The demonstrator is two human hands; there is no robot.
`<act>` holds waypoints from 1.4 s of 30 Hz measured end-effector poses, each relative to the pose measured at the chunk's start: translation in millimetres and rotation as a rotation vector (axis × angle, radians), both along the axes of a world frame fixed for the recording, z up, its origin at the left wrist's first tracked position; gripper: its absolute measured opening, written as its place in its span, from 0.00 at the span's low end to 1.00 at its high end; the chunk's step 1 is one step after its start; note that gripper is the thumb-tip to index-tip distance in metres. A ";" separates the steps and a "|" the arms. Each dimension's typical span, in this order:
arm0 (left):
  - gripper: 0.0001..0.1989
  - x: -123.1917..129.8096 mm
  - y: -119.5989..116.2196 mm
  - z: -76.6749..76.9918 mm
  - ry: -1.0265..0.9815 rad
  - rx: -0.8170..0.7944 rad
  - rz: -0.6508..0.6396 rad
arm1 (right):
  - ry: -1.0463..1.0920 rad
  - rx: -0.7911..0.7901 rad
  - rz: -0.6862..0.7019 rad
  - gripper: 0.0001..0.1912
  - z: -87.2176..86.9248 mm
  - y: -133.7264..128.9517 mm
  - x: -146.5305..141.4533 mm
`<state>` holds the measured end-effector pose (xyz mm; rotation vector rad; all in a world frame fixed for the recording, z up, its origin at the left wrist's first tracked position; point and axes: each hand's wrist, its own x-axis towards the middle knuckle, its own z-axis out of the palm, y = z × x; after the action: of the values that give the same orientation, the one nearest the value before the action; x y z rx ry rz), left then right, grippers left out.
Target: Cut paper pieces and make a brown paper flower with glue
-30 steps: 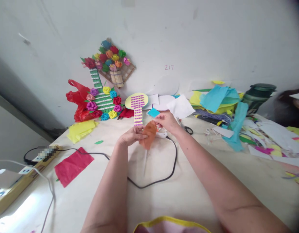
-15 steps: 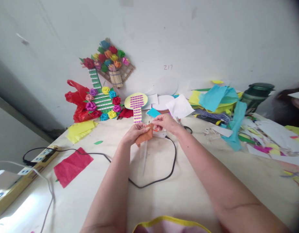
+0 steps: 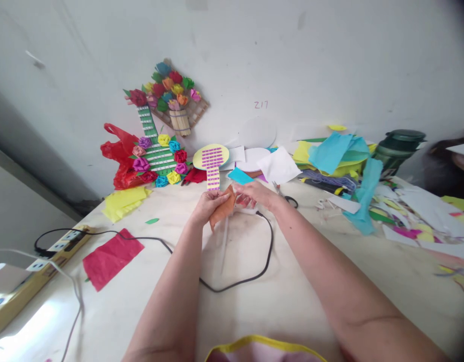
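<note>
A piece of orange paper is pinched in my left hand, its lower corner hanging down. My right hand is closed at the paper's upper right edge, thumb and forefinger pressed on it. Below my hands a thin whitish stick lies over the table, joined to a white tool with a black cord, which my right hand partly hides. Just behind my hands are a blue paper piece and a yellow cutout with purple stripes.
Scissors lie right of my hands. Farther right are blue paper, scraps and a dark green flask. On the left are red paper, yellow paper, a power strip and a flower-decorated craft.
The orange paper is tilted more upright, its corner swung to the left. My right hand has turned over, with its lower fingers now showing beneath.
</note>
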<state>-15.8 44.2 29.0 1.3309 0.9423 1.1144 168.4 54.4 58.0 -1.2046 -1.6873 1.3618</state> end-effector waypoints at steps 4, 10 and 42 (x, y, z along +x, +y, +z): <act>0.16 -1.0 3.4 -3.6 0.011 0.047 0.009 | -0.056 0.039 0.015 0.12 -5.5 -3.8 -12.2; 0.16 -0.8 2.6 -2.6 0.009 0.061 0.049 | 0.026 0.042 0.016 0.01 -2.7 -1.0 -5.7; 0.17 -3.3 5.8 -8.0 -0.070 0.044 0.164 | -0.365 0.506 -0.347 0.10 -7.8 23.7 32.5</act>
<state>-19.2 50.0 20.9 1.2589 0.9939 1.3051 201.0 78.1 50.2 -1.4022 -1.8071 0.4822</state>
